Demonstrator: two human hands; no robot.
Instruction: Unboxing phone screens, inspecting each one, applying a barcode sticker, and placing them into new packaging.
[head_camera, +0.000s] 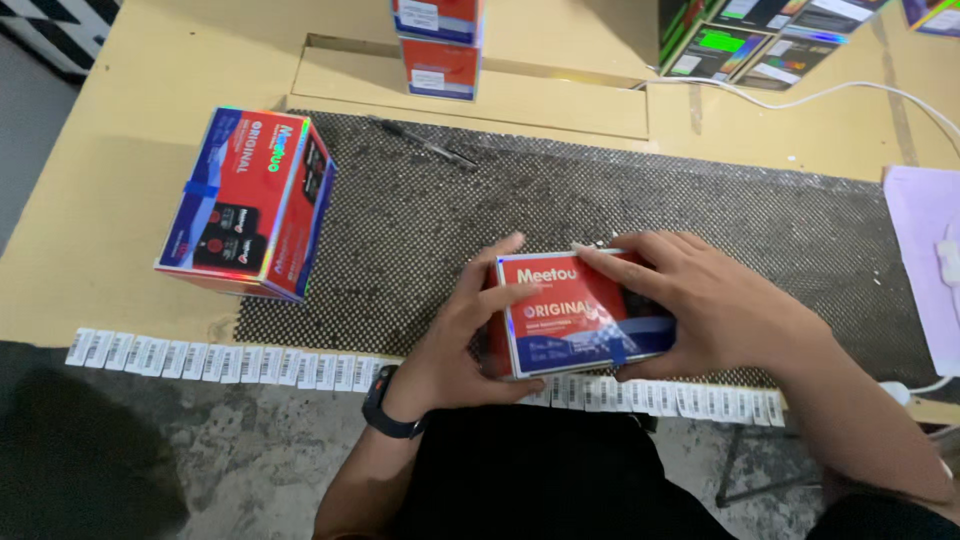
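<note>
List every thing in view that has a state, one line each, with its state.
Left hand: gripping the held box's left side.
Right hand: laid over the held box's right end.
Held red-and-blue box: closed, held over the mat.
Second red-and-blue box: closed, standing tilted at the mat's left edge, untouched.
Stacked boxes: closed, one on another.
Barcode label strip: laid flat along the table edge.
Black mesh mat: spread flat.

Red-and-blue box (580, 315), black dotted mat (600, 210), tan table (120, 180), black watch (385, 405)
</note>
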